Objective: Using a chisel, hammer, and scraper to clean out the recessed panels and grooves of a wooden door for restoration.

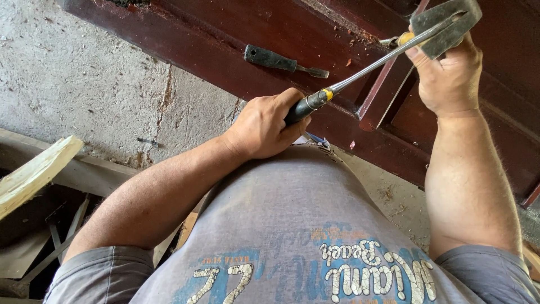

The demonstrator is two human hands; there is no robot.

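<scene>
Hammer and struck tool at the door frame

Grip. The left hand (pixel 264 126) is wrapped fully closed around the black grip of the hammer (pixel 360 73), thumb laid along the handle just below the yellow band. The shaft runs out toward 2 o'clock, and the hammer head (pixel 447 22) sits at the far end, over the right hand (pixel 450 76). The right hand is curled shut on a yellow-handled tool (pixel 404 38). Only the thumb and the butt of that handle show, and the tip is hidden.

Technique. A sound stroke here likely calls for a short swing, with the head face square to the yellow butt and the right thumb kept below the striking line.

Edges. The tool meets the dark red wooden frame (pixel 225 50) at a stepped moulding where chips have gathered. A slip would probably carry the head onto the raised rail at 4 o'clock of the right hand.

Open room. A black-handled tool (pixel 281 60) lies loose on the frame at 12 o'clock of the left hand, apart from the shaft. The concrete floor (pixel 84 73) lies at 10 o'clock, and a pale wood offcut (pixel 34 171) lies at 9 o'clock, well apart
</scene>
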